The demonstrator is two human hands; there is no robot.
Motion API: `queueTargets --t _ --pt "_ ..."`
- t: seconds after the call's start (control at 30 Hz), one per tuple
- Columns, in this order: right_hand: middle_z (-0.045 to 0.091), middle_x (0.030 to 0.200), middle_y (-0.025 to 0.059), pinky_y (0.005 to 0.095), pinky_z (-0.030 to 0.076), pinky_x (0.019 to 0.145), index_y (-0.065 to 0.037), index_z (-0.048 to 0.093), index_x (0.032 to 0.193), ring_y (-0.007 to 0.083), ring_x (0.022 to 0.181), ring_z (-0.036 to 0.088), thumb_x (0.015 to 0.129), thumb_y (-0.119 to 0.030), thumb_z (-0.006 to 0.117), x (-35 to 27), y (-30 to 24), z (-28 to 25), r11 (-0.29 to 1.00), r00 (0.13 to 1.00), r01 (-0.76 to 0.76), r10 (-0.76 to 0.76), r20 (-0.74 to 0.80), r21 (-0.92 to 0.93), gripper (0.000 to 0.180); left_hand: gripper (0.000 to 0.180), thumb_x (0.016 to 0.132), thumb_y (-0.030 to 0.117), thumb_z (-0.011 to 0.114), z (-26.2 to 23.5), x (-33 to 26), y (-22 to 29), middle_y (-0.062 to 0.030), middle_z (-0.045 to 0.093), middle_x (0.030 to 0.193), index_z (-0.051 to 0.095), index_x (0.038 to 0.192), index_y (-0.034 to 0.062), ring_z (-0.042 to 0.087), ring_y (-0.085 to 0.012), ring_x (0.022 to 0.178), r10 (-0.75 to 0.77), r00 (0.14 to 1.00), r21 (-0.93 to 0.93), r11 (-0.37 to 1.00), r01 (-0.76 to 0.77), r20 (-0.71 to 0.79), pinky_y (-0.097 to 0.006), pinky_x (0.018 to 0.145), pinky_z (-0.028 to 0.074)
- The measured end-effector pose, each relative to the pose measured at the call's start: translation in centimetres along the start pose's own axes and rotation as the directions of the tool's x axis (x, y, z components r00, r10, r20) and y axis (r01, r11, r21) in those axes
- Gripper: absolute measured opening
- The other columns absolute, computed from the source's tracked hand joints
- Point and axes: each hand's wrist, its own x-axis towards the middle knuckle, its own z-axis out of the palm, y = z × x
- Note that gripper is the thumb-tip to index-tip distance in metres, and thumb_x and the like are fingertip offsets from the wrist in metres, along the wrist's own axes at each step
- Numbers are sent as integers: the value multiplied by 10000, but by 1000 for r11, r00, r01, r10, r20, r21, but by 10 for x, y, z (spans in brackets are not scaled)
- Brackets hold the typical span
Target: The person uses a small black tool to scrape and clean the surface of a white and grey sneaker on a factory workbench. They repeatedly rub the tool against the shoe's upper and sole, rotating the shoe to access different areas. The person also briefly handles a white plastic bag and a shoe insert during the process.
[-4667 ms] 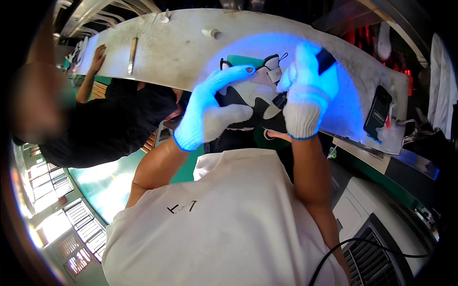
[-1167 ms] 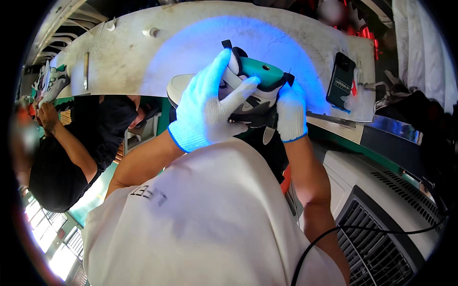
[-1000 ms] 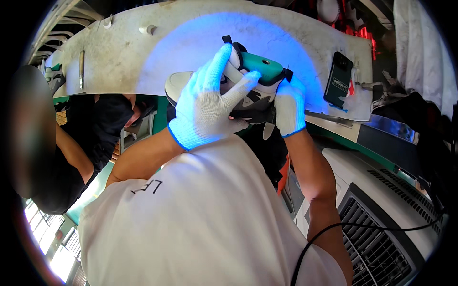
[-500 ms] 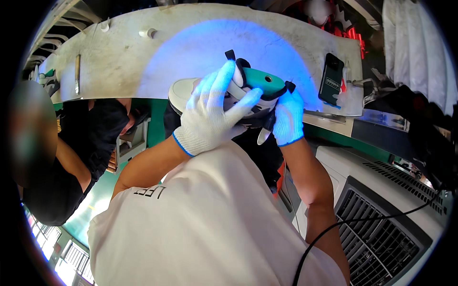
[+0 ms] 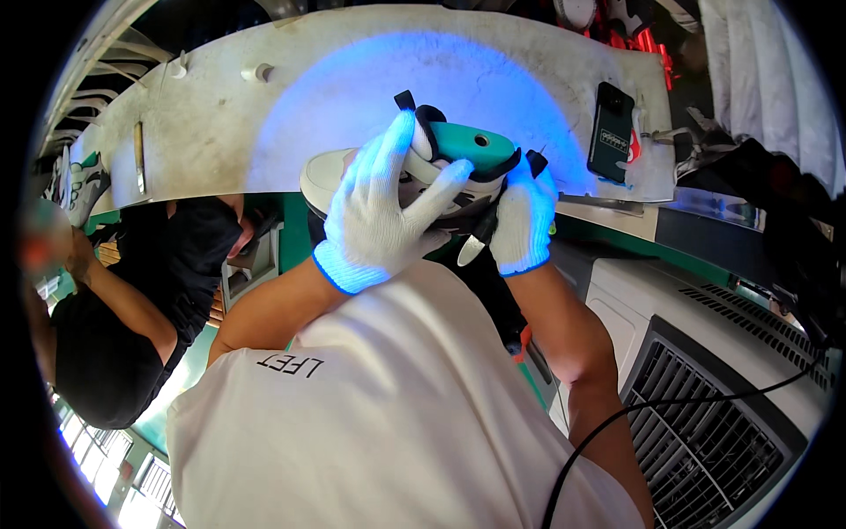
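Observation:
A white and dark sneaker (image 5: 324,169) with a green shoe last (image 5: 476,146) in its opening is held up at the near edge of the table, toe to the left. My left hand (image 5: 374,207), in a white knit glove, lies across the sneaker's near side, fingers gripping its tongue and collar. At the heel end is my right hand (image 5: 524,216), gloved too and closed. Below its fingers sticks out a dark-handled tool with a short rounded metal blade (image 5: 471,251). My right fingers hide most of the handle, and my left hand covers the sneaker's middle.
Blue light falls on the pale worktable (image 5: 220,115). On it are a phone (image 5: 611,132) at right, a slim knife-like tool (image 5: 139,157) and a small white roll (image 5: 257,72). A co-worker (image 5: 115,326) sits at left by another shoe (image 5: 85,189). A vented machine (image 5: 687,414) stands at right.
The sneaker and both hands have shifted slightly left. The blade below my right hand has swung a little left. The co-worker has leaned back, and a shoe now shows there.

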Motion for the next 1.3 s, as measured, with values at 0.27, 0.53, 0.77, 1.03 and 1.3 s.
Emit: queueTargets --t 0.27,0.53,0.77,1.03,1.3 --pt "701 1026 51 385 591 873 5 685 1086 175 918 688 1092 -120 690 -12 0 22 964 928 267 -262 -265 -20 125 877 581 260 1041 7 -1 -5 -410 433 1619 781 1416 189 672 -497 1259 14 1000 27 1000 -15 15 -500 931 630" --pt "748 1059 67 356 576 857 2 724 1142 172 950 710 1128 -222 653 -46 -27 33 984 984 162 -155 -87 79 235 953 605 288 1053 -22 12 -8 -413 447 1638 725 1497 213 728 -477 1205 -34 990 -54 998 42 135 -487 965 640" --pt "771 993 97 373 554 820 66 732 1114 189 899 685 1093 -265 716 -36 -8 30 877 885 388 -440 -149 -285 332 984 631 350 1038 -14 8 0 -404 425 1653 679 1543 255 753 -448 1120 -58 994 10 998 57 92 -487 929 650" --pt "639 776 39 355 542 642 -95 662 984 169 665 593 1176 -455 587 13 -48 -33 891 975 186 -219 34 414 415 1265 575 459 1063 -26 24 4 -376 421 1675 508 1693 256 667 -544 1310 -162 959 78 986 148 231 -571 1086 586" --pt "549 637 -22 343 445 498 -159 643 924 154 528 527 1153 -569 596 30 -56 -6 685 910 -84 -245 336 724 472 1317 564 537 1056 -26 29 11 -329 478 1658 484 1707 217 635 -525 1394 -197 946 81 980 182 257 -550 1131 568"
